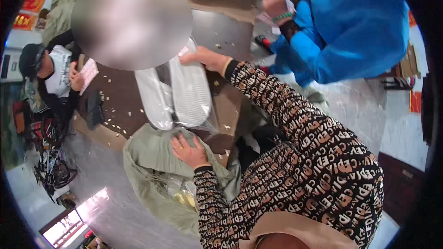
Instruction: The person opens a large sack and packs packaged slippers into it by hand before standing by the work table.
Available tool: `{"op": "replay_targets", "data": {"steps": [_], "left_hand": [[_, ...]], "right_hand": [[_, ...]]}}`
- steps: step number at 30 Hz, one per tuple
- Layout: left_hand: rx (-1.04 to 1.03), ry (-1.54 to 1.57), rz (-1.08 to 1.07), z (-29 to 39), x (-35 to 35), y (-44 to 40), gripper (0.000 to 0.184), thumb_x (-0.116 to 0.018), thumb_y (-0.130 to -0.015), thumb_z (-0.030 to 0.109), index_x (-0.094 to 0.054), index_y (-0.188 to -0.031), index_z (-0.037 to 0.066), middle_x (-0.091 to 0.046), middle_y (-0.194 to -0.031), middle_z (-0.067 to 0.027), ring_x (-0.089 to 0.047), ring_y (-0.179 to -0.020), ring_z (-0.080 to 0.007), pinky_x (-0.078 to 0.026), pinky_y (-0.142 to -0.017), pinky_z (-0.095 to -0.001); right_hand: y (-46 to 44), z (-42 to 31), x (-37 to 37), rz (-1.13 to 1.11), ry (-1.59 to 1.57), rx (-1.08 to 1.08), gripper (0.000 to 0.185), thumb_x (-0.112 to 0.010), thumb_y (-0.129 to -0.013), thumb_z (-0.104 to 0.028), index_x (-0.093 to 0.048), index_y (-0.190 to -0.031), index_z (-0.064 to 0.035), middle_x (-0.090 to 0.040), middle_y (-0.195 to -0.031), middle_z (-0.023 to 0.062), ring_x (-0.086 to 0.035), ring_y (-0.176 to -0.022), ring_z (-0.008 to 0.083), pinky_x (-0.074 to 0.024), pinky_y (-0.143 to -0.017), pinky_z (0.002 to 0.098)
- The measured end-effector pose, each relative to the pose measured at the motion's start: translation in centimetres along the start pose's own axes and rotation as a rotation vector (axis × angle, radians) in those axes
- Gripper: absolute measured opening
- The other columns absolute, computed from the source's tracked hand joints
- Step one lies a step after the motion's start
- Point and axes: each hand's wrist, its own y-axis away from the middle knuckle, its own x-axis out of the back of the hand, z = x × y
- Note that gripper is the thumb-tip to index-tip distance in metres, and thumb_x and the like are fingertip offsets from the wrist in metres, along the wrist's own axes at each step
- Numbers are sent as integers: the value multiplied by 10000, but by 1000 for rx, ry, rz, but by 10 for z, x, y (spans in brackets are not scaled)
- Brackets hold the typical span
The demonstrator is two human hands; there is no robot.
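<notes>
"While the right hand [205, 58] grips the far end of 2 plastic-wrapped white soles [191, 99], where are they?"

"Over the brown tabletop [123, 87], just beside the pale green cloth [150, 150], where the left hand [190, 152] rests, fingers spread."

On my feed, white soles [191, 99] mid-frame, against brown tabletop [127, 97] with pale scraps [117, 127]. Just below, sage-green sack [144, 152]. Lower right I see black patterned top [323, 150], white-and-tan lettering all over. Upper right: plain bright-blue jacket [362, 23], green bracelet [282, 17]. Left side: black cap [31, 60], white T-shirt [60, 71] with dark print, pinkish sheet [89, 74]. Upper-left corner: red poster [24, 21], gold marks.
</notes>
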Motion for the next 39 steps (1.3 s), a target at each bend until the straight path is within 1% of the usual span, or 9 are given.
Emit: {"op": "replay_targets", "data": {"steps": [3, 4, 7, 19, 24, 26, 28, 34, 39], "left_hand": [[-44, -75, 22, 1, 1, -2, 540, -583, -878, 412, -559, -1284, 57, -502, -1350, -189, -447, -1262, -350, -315, -1047, -488], [-55, -99, 7, 2, 3, -4, 542, -565, -891, 430, -561, -1282, 56, -514, -1337, -186, -453, -1258, -346, -327, -1036, -492], [-84, -185, 89, -6, -10, -1, 535, -531, -918, 458, -575, -1271, 58, -528, -1320, -185, -472, -1244, -349, -362, -1009, -494], [-228, -69, 229, 2, -5, 3, 393, -588, -923, 318, -612, -1214, 54, -556, -1285, -176, -523, -1176, -354, -413, -969, -463], [-427, 680, -110, 121, 27, 58, 273, -628, -907, 125, -625, -1150, 0, -669, -1015, -177, -632, -949, -305, -499, -840, -384], [-469, 776, -322, 160, 0, 93, 299, -649, -888, 112, -615, -1167, 9, -666, -1028, -128, -631, -898, -281, -500, -803, -359], [-11, 958, -821, 189, -50, 136, 430, -695, -862, 193, -579, -1232, 7, -660, -1074, -173, -642, -951, -318, -506, -827, -372], [238, 442, -853, 239, -214, 227, 785, -708, -813, 449, -444, -1341, -68, -611, -1154, -283, -534, -1207, -353, -393, -1033, -418], [473, 385, -1054, 287, -309, 234, 651, -623, -876, 394, -472, -1304, -72, -584, -1211, -259, -530, -1191, -354, -392, -1020, -419]], "right_hand": [[22, -28, -17, 85, 104, 167, 359, -736, -803, -202, -648, -1093, -9, -667, -1047, 59, -627, -953, 149, -492, -877, 308], [33, -38, -11, -12, 426, 523, 359, -746, -785, -193, -653, -1078, -9, -671, -1025, 66, -630, -927, 147, -495, -858, 305], [121, -116, -56, 217, 547, 156, 399, -771, -732, -175, -655, -1084, -28, -688, -955, 71, -633, -841, 141, -508, -790, 306], [454, -133, -58, 645, 1066, 120, 411, -797, -714, -158, -661, -1079, -25, -706, -950, 43, -620, -845, 94, -513, -767, 284], [541, -57, 0, 942, 1033, -110, 347, -778, -738, -138, -676, -1047, -17, -717, -907, 40, -619, -820, 74, -515, -747, 280], [563, -31, 24, 972, 1196, -142, 412, -739, -744, -202, -633, -1111, -45, -690, -883, 170, -688, -770, 274, -528, -706, 375], [574, -16, 37, 991, 1260, -176, 404, -736, -745, -194, -633, -1108, -48, -674, -882, 193, -673, -793, 324, -524, -701, 388], [592, 21, 84, 1059, 1320, -343, 371, -727, -740, -116, -631, -1091, -43, -656, -900, 211, -637, -881, 396, -520, -730, 418], [579, 20, 130, 753, 1585, -279, 413, -711, -682, -49, -631, -1087, -65, -658, -885, 155, -639, -836, 359, -516, -720, 406]]}}
